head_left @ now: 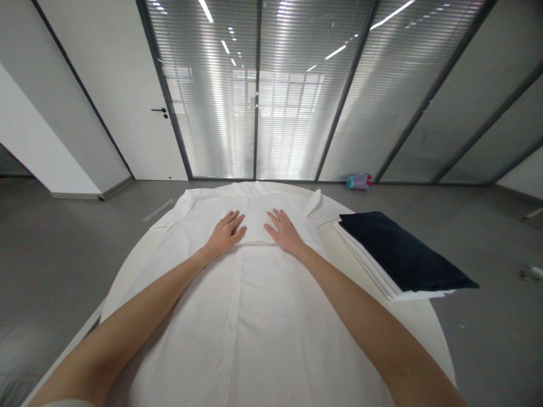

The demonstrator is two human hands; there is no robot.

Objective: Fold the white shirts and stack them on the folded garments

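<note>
A white button-up shirt (263, 294) lies spread over a round white table (432, 333), its button strip running down the middle toward me. The collar end is at the far edge, and a sleeve reaches out on either side. My left hand (227, 233) rests flat on the shirt's upper part, left of the button strip, fingers spread. Across from it, my right hand (285, 230) also lies on the cloth with its fingers apart. A crosswise crease or fold edge shows between the two hands.
On the table's right side sits a stack of folded clothes, dark navy (403, 249) on top and white (373, 268) beneath. A blue and red striped object (359, 181) lies on the floor by the glass partition (288, 113). A door (127, 85) stands at the back left.
</note>
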